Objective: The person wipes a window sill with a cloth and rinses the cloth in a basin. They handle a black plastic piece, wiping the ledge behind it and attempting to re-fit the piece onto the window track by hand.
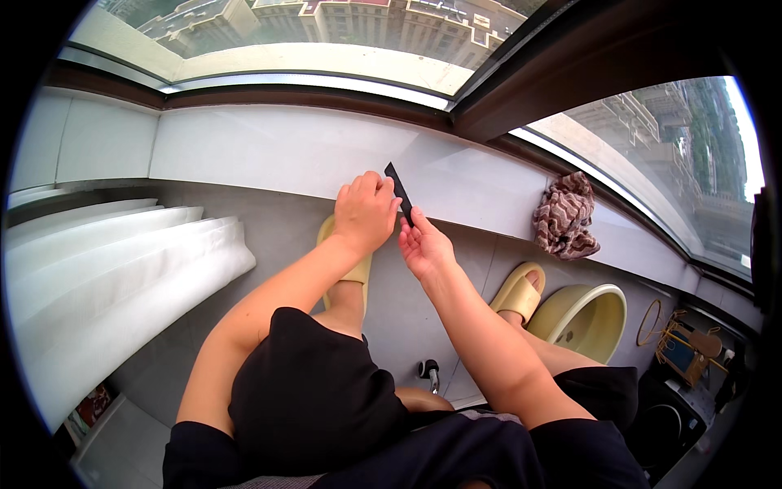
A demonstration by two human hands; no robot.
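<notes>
A thin black strip [399, 191] with a slanted, pointed upper end is held between my hands, over the edge of the pale window sill [275, 147]. My right hand [426, 244] pinches its lower end between thumb and fingers. My left hand [368, 211] is at the strip's left side, with bent fingertips close to its middle; whether they grip it or only touch it cannot be told. The strip's lowest part is partly hidden by my right fingers.
A crumpled brown patterned cloth [567, 217] lies on the sill at the right. Below it stand a yellow-green plastic basin [553, 312] and my slippered foot [519, 293]. A white curtain [183, 269] hangs at the left. A caster [429, 368] is between my legs. Brown-framed windows rise behind the sill.
</notes>
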